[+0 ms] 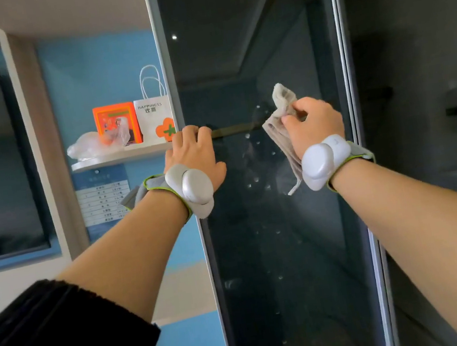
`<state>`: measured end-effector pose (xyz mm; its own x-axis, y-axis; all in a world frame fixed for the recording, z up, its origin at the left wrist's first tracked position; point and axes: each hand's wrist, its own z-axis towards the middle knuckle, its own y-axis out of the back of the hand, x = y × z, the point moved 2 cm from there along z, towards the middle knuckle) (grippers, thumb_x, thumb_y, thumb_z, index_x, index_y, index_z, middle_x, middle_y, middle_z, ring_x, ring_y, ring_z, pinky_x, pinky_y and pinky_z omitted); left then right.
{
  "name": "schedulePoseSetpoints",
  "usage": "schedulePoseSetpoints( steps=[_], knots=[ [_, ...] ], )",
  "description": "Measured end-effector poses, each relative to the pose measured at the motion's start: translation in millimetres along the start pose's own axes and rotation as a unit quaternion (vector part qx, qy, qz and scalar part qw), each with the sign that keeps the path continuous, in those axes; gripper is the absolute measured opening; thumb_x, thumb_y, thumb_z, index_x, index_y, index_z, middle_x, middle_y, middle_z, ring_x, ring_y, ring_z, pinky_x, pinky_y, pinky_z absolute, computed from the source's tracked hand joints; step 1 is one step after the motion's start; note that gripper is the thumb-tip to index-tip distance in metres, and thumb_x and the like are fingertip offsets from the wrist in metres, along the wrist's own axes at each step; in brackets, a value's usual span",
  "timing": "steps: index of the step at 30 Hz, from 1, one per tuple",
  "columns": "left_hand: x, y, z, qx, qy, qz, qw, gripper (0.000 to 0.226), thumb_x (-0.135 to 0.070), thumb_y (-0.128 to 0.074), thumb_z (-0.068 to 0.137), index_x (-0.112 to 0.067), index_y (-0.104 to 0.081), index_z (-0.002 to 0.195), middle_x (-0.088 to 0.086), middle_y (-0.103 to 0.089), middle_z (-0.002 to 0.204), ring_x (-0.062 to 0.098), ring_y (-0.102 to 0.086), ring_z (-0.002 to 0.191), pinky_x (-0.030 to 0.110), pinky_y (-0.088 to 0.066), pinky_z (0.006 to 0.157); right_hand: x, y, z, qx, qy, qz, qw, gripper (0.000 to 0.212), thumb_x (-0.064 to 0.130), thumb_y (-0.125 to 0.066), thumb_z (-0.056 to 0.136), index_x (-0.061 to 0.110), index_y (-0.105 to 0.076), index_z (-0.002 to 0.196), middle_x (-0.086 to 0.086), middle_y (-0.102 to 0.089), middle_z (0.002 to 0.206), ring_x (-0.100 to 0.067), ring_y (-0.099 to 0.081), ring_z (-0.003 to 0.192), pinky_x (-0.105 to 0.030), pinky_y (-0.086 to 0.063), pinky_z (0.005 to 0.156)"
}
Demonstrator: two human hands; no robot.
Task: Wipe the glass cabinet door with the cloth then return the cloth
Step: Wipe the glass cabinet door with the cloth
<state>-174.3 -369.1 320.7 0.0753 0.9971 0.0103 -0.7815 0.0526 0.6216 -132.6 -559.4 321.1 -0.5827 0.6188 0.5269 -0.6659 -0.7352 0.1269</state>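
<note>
At frame centre, our left hand (192, 153) grips the glass door (282, 224) edge; our right hand (313, 124) pinches the cloth (279, 126) against the glass.

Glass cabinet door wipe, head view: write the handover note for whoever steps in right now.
Left hand: fingers hooked over the left edge of the glass door, steadying it.
Right hand: gripping the bunched beige cloth against the glass at mid height.
Done: cloth fetched, wiping at mid height.
Left: pale specks show on the glass below the hands; wipe them, then return the cloth.
</note>
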Motion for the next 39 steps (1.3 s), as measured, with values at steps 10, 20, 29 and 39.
schedulePoseSetpoints(
  steps=[10, 20, 29, 39],
  knots=[
    [-1, -42, 35, -0.020, -0.036, 0.079, 0.996, 0.093, -0.042, -0.066, 0.080, -0.013, -0.009, 0.147, 0.011, -0.001, 0.158, 0.034, -0.001, 0.145, 0.047, -0.016, 0.115, -20, -29, 39, 0.009, 0.061, -0.031, 0.998, 0.039, 0.020, -0.048, 0.090, 0.015, -0.054, 0.128, -0.010, -0.048, 0.131, -0.028, -0.048, 0.114, -0.028, -0.036, 0.078],
    [1, -55, 40, -0.055, -0.021, 0.111, 0.992, 0.103, -0.049, -0.070, 0.074, -0.019, -0.005, 0.149, 0.006, 0.001, 0.159, 0.031, 0.003, 0.145, 0.046, -0.008, 0.116, -12, -76, 30, 0.023, 0.250, -0.139, 0.958, 0.057, 0.032, -0.061, 0.084, 0.028, -0.042, 0.137, -0.013, -0.037, 0.136, -0.035, -0.028, 0.127, -0.052, -0.033, 0.100],
    [-7, -56, 33, -0.054, 0.013, 0.114, 0.992, 0.099, -0.041, -0.070, 0.078, -0.018, -0.004, 0.149, 0.007, 0.000, 0.159, 0.034, 0.000, 0.145, 0.050, -0.015, 0.114, -52, -63, 65, 0.007, 0.204, -0.175, 0.963, 0.072, 0.040, -0.046, 0.086, 0.024, -0.014, 0.148, -0.016, -0.005, 0.157, -0.039, -0.002, 0.143, -0.053, -0.011, 0.112],
    [-9, -64, 12, -0.069, 0.043, 0.106, 0.991, 0.093, -0.035, -0.068, 0.081, -0.011, -0.008, 0.148, 0.011, -0.004, 0.158, 0.034, -0.005, 0.145, 0.050, -0.019, 0.113, -51, -85, 19, 0.091, 0.331, -0.222, 0.913, 0.072, 0.055, -0.032, 0.091, 0.028, 0.002, 0.149, -0.008, 0.009, 0.158, -0.031, 0.012, 0.143, -0.045, 0.004, 0.114]
  ],
)
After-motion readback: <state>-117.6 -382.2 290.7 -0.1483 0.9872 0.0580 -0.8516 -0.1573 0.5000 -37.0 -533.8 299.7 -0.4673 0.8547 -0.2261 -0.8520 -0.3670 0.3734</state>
